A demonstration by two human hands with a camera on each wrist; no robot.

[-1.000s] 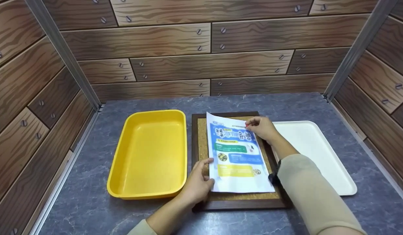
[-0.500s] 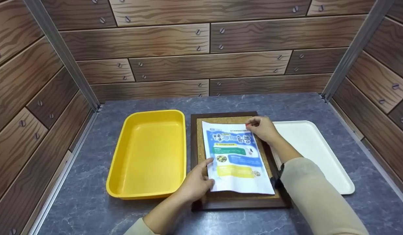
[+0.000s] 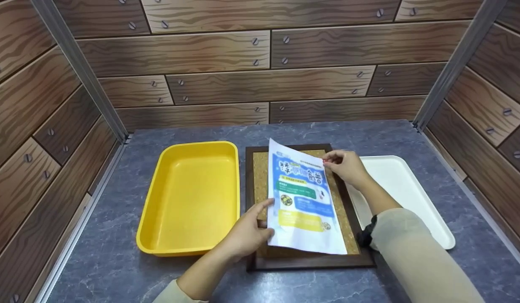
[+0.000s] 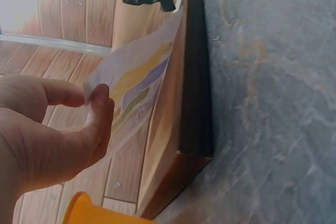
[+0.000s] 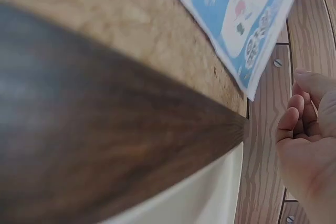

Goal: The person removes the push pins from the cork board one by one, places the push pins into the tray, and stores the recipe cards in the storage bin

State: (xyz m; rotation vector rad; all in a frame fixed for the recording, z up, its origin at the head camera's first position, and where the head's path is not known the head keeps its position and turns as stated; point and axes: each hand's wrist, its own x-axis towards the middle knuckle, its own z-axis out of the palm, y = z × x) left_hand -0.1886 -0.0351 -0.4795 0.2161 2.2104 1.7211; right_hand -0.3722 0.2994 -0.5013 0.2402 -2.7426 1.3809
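A printed sheet of paper [image 3: 306, 235] with blue, green and yellow panels is tilted over a dark-framed corkboard [image 3: 260, 168]. Its top left corner rises off the board. My left hand [image 3: 247, 233] holds the sheet's left edge between thumb and fingers; the left wrist view shows the paper [image 4: 139, 77] standing out from those fingertips. At the sheet's top right corner, my right hand [image 3: 348, 168] pinches a small red push pin [image 3: 325, 161], mostly covered by the fingertips. In the right wrist view this hand [image 5: 310, 135] has curled fingers beside the paper's corner [image 5: 249, 85], and the pin is hidden.
A deep yellow tray [image 3: 158, 202] stands left of the board, close to my left forearm. On the right lies a shallow white tray [image 3: 428, 198], partly behind my right arm. Wood-patterned walls [image 3: 217, 84] enclose the grey marbled table [image 3: 192, 134] at the back and sides.
The sheet dipped flatter onto the board, then its left side lifted again, higher than before. My right hand has shifted slightly right with the push pin. My left hand stays at the edge.
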